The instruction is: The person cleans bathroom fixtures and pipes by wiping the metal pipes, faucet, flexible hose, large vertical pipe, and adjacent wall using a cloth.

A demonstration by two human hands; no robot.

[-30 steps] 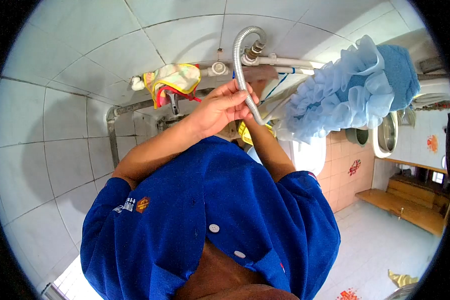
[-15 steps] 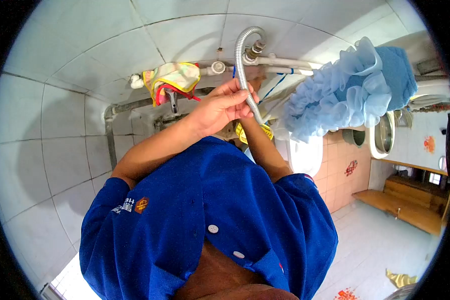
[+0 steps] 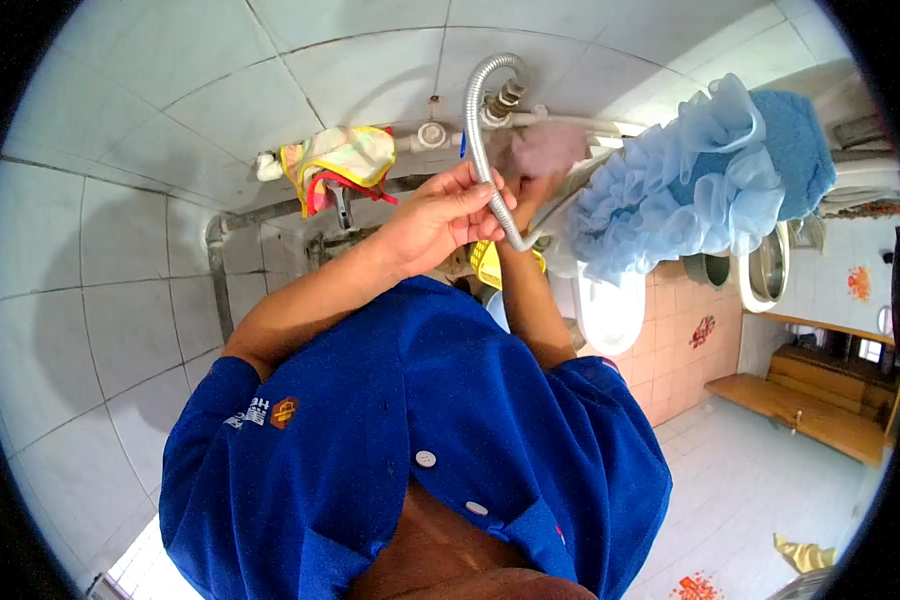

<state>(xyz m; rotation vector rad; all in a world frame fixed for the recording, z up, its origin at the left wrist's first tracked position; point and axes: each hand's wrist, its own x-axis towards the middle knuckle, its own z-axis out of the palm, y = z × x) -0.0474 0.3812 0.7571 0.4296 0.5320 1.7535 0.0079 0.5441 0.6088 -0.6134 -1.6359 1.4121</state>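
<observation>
White wall pipe (image 3: 431, 136), yellow-edged cloth (image 3: 345, 155) draped over it

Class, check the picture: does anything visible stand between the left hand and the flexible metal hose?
Nothing visible does. The left hand grips the flexible metal hose directly, fingers and thumb around its lower stretch. The right forearm passes behind the hose, not between them.

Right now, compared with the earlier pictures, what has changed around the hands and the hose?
The right hand has shifted rightward, toward the blue ruffled cover, and the blurred pink cloth by it shows farther right too. Nothing was visibly let go or taken hold of, though blur hides the right hand's grip. The left hand still holds the hose; the ruffled cover stayed put.
</observation>
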